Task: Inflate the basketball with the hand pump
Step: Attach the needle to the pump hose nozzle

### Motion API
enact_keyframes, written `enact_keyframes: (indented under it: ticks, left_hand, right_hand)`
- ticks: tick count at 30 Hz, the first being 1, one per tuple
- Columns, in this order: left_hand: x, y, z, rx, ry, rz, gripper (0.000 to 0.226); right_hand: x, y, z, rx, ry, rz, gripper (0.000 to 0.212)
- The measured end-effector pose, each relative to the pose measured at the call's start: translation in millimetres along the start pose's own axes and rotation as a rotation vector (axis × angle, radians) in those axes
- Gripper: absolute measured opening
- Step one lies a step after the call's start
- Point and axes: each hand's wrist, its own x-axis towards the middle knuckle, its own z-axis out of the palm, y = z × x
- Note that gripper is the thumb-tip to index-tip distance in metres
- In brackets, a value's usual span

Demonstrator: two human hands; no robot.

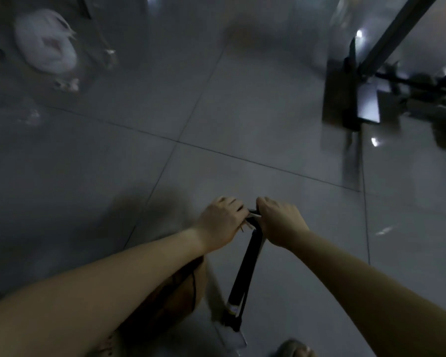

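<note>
Upright black tubular hand pump (247,269): stood on grey tiled floor (242,124); left hand (220,222) and right hand (281,222) each clenched round its top handle. Brown-orange basketball (175,297): lay beside pump base, partly under left forearm

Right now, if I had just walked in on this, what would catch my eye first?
Low in the middle, the left hand and right hand both grip the top handle of a black hand pump, whose barrel runs down toward the grey tiled floor. A brownish basketball peeks out from under the left forearm. Far off at the top left lies a blurred white bag.
</note>
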Motion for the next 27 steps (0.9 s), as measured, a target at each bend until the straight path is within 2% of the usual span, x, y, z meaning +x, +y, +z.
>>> enact_keyframes:
  ticks: [3,6,7,8,10,12,14,16,19,23,27]
  left_hand:
    - [-13.7,10.6,-52.1,0.138,0.018,0.142,0.011]
    - [-32.3,28.8,-102.2,0.117,-0.049,0.166,0.008]
    - [-40.5,38.4,-115.3,0.048,-0.101,0.11,0.008]
    - [-49.6,48.5,-125.4,-0.044,-0.161,0.014,0.009]
    - [-69.0,67.5,-136.0,-0.28,-0.288,-0.255,0.013]
    - [-85.4,81.7,-138.4,-0.559,-0.321,-0.483,0.016]
    - [-95.5,93.4,-147.1,-0.78,-0.286,-0.628,0.023]
    - [-100.9,102.6,-166.1,-0.926,-0.216,-0.728,0.02]
    - [-101.3,110.3,-198.0,-1.012,-0.062,-0.766,0.008]
    - [-93.5,115.2,-237.9,-1.102,0.012,-0.663,0.004]
    - [-82.3,119.1,-271.4,-1.033,-0.074,-0.626,0.005]
  right_hand:
    - [-46.8,-27.5,-36.0,-0.192,0.056,-0.136,0.02]
    - [-97.3,-55.5,-55.0,-0.291,0.119,-0.252,0.039]
    - [-113.0,-65.4,-57.5,-0.316,0.141,-0.266,0.044]
    - [-127.2,-74.4,-59.3,-0.323,0.09,-0.264,0.044]
    - [-149.6,-83.6,-52.3,-0.322,0.052,-0.248,0.043]
    - [-166.3,-94.1,-54.2,-0.337,0.097,-0.287,0.042]
    - [-175.9,-101.9,-56.3,-0.424,0.201,-0.311,0.04]
    - [-184.1,-107.2,-59.8,-0.429,0.288,-0.31,0.053]
    - [-201.0,-114.9,-79.3,-0.387,0.376,-0.27,0.07]
    - [-215.1,-119.1,-106.5,-0.186,0.485,-0.155,0.061]
    - [-216.3,-120.3,-129.9,0.031,0.516,-0.044,0.024]
